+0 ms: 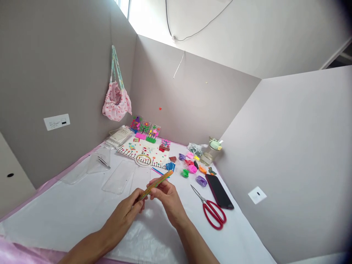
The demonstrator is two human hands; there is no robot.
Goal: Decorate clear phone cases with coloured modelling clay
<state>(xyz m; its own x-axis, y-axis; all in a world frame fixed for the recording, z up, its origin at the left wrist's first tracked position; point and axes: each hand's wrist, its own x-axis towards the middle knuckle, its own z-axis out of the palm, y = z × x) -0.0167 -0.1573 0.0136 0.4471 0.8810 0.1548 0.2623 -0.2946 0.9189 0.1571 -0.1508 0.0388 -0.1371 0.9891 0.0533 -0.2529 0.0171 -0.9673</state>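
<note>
A long, slim orange stick (162, 178) with green streaks, which looks like marbled modelling clay, is held slantwise above the table. Its lower end sits in my left hand (131, 206), between thumb and fingers. My right hand (167, 197) pinches it near the middle, thumb on the near side and fingers behind. The upper end sticks out free. Beyond my hands lies a clear plastic case (118, 178), flat on the white cloth. Thin coloured sticks (159, 172) lie just behind the held piece.
Red-handled scissors (213, 212) lie on the right beside a dark phone (220, 190). Several clay packets, such as a purple one (201, 180), sit behind. Tweezers (103, 162) lie at left. Decorated cards (145, 127) lean at the back near a glass jar (208, 157).
</note>
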